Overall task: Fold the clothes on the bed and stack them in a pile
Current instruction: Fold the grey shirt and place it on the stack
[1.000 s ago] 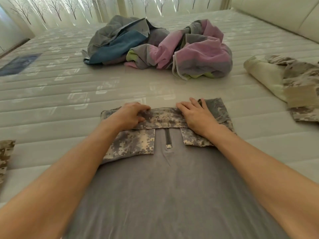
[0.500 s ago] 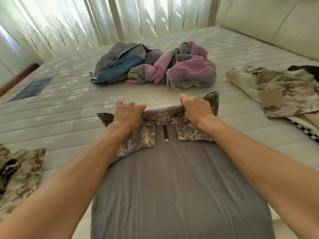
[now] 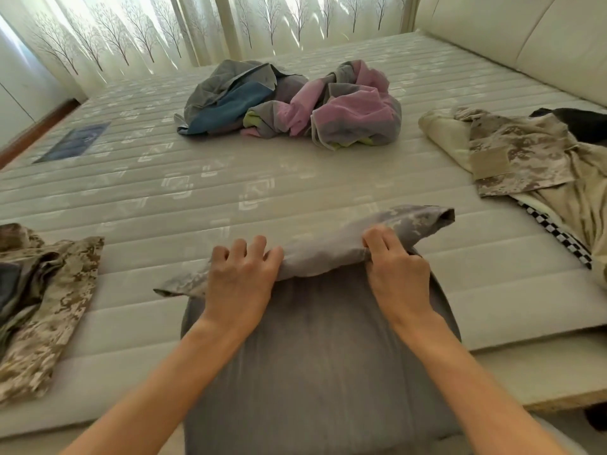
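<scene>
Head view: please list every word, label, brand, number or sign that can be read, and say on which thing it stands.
None can be read.
Dark blue label on the mattress: too blurred to read.
Tan patch on the camouflage shirt: blank, no text visible.

Grey shirt point(image 3: 315, 356), grey digital-camouflage sleeves point(image 3: 407, 221)

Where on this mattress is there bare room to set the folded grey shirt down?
Bare mattress runs between the grey shirt and the pink-and-blue heap. The camouflage garment fills the left edge; tan camouflage clothes crowd the right.
</scene>
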